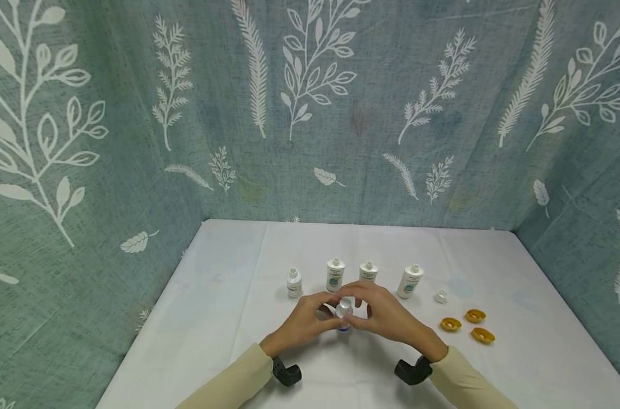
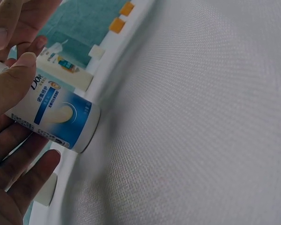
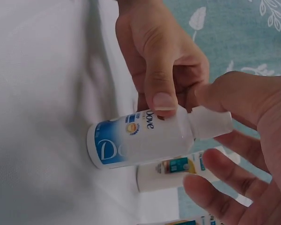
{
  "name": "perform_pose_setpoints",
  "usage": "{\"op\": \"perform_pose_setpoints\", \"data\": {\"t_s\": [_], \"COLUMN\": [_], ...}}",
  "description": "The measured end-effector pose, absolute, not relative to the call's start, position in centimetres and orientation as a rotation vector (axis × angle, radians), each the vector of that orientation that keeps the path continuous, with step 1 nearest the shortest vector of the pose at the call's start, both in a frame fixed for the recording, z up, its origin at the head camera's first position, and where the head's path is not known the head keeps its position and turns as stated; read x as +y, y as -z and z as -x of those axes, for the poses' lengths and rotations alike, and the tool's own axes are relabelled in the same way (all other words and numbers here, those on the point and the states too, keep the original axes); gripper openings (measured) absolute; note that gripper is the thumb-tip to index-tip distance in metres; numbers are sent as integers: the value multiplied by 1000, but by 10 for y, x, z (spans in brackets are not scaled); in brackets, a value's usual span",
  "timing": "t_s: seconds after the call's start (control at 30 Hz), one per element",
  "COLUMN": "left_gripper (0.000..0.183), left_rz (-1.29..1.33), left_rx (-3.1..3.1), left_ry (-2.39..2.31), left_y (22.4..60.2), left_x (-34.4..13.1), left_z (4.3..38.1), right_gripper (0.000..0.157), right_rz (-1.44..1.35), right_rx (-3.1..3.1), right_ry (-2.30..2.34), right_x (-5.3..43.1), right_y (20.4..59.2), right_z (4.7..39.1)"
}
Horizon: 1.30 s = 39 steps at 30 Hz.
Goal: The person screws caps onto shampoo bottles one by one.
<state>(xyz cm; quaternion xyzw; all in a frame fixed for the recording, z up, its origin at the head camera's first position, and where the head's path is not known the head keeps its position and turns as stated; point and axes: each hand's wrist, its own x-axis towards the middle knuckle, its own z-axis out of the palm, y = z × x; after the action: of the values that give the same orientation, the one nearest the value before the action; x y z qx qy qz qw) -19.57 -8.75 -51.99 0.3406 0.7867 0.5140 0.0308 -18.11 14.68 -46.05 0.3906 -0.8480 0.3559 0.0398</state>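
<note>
Dove bottle (image 2: 63,112) is on the tabletop (image 1: 208,318), a white bottle (image 1: 409,281) at its 2 o'clock. Left hand (image 1: 304,319) grips the body, right hand (image 1: 389,312) pinches the white cap (image 3: 214,123). I'd brace the body without squeezing, imo, and keep any twist square so the threads don't bind.
</note>
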Motion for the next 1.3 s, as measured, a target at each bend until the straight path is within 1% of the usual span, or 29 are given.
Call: {"op": "perform_pose_setpoints", "data": {"t_s": [0.33, 0.67, 0.97, 1.17, 1.3], "left_gripper": [47, 46, 45, 44, 43], "left_rz": [-1061, -1027, -1032, -1009, -1038], "left_rx": [2396, 2394, 2385, 2388, 2384], "left_ry": [-1593, -1624, -1609, -1619, -1630], "left_y": [521, 522, 520, 521, 523], "left_x": [-88, -88, -88, -87, -88], "left_z": [196, 196, 194, 194, 196], "right_gripper": [40, 36, 39, 36, 37], "right_rz": [-1307, -1168, -1292, -1215, -1233], "right_rx": [-2525, -2571, -2512, -2540, -2522], "right_ry": [-1048, -1014, -1049, -1026, -1013], "right_x": [150, 150, 152, 152, 152], "right_y": [462, 463, 465, 464, 464], "right_z": [183, 183, 183, 184, 183]}}
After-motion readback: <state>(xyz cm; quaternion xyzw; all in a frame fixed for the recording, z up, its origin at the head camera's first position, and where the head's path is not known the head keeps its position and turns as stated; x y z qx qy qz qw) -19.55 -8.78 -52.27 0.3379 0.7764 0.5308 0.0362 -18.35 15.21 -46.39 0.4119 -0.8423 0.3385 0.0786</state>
